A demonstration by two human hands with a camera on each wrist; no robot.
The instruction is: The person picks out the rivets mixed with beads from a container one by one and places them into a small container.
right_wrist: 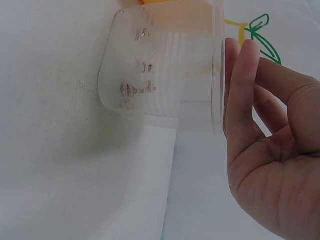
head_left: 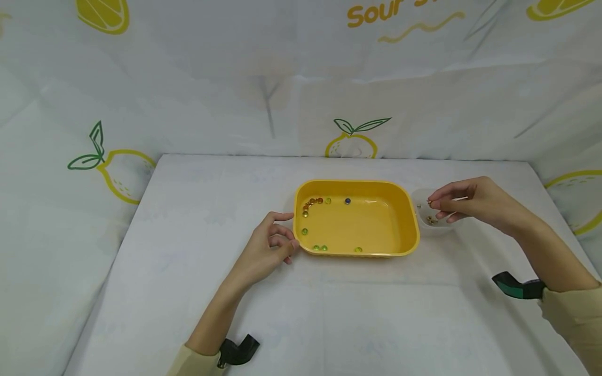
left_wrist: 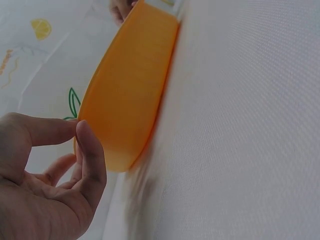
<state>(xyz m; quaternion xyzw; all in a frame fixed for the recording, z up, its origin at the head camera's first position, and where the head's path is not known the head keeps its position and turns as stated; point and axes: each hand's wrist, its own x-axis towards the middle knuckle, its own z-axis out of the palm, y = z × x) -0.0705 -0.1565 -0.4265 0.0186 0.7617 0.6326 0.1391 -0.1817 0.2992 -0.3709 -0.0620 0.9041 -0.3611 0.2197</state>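
Note:
A yellow tub (head_left: pixel 357 218) stands on the table, holding several small glass marbles: amber ones, greenish ones such as this green marble (head_left: pixel 304 231), and a single blue marble (head_left: pixel 347 201). My left hand (head_left: pixel 270 245) pinches the tub's left rim between thumb and forefinger, as the left wrist view shows at the orange-looking wall (left_wrist: pixel 127 85). Over a clear plastic container (right_wrist: pixel 155 105) at the tub's right, my right hand (head_left: pixel 475 202) pinches a tiny brownish piece (head_left: pixel 429 202). Small gold-brown pieces (right_wrist: pixel 132 90) lie in that container. In the right wrist view the fingertips hide whatever they hold.
A white cloth covers the table (head_left: pixel 211 209). Behind it hangs a white curtain (head_left: pixel 211 94) printed with lemons. Black wrist straps (head_left: pixel 239 350) stick out near both sleeves. The clear container stands close against the tub's right side.

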